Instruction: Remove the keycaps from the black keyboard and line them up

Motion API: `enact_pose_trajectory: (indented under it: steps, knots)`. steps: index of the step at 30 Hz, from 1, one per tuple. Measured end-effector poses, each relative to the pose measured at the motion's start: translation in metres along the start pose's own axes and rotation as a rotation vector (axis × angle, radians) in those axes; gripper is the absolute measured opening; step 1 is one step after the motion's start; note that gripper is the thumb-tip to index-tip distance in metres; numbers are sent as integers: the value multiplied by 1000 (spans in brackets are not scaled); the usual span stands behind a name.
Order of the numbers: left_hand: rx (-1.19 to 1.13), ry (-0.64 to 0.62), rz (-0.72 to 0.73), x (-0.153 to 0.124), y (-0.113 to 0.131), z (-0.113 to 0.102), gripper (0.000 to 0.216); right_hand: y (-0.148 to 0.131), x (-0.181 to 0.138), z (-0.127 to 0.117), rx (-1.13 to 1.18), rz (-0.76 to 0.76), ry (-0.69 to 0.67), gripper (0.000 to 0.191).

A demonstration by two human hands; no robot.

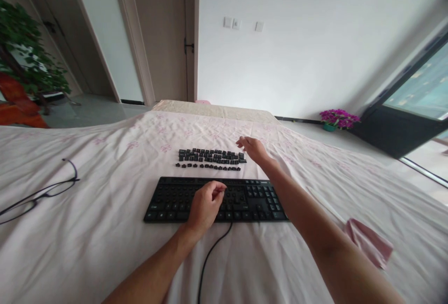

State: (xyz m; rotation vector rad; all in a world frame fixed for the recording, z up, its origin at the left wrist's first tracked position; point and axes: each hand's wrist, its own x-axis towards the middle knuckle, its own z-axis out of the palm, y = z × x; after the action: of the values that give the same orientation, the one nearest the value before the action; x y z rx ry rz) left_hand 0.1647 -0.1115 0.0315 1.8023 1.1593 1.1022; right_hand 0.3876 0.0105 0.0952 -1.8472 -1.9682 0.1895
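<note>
Pinching closed over the keyboard (171, 197), our left hand (206, 205) seemingly works its keys (256, 192); our loosely open right hand (255, 149), beside keycaps (210, 157), likely needs precision next.

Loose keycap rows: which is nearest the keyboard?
The front row of keycaps, a spaced-out line; the other loose keycaps lie in a tighter cluster, farther from the keyboard.
</note>
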Motion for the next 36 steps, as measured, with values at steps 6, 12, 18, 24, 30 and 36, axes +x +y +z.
enact_pose_trajectory:
  steps: [6,12,18,24,30,36]
  knots:
    - [9,-18,22,-2,-1,0,19,-25,-70,-29,267,-140,-17,53]
    - [43,-58,38,-5,-1,1,22,-32,-128,-20,591,-55,-158,34]
    - [95,-94,81,-7,1,0,26,-37,-148,-8,561,-74,-170,22]
    - [150,-110,105,-7,2,0,24,-40,-150,-5,452,-193,-160,20]
    - [271,-175,99,-6,2,4,21,-35,-146,2,433,-329,-157,23]
    - [450,-198,114,-1,9,17,11,-31,-147,9,512,-356,-185,31]
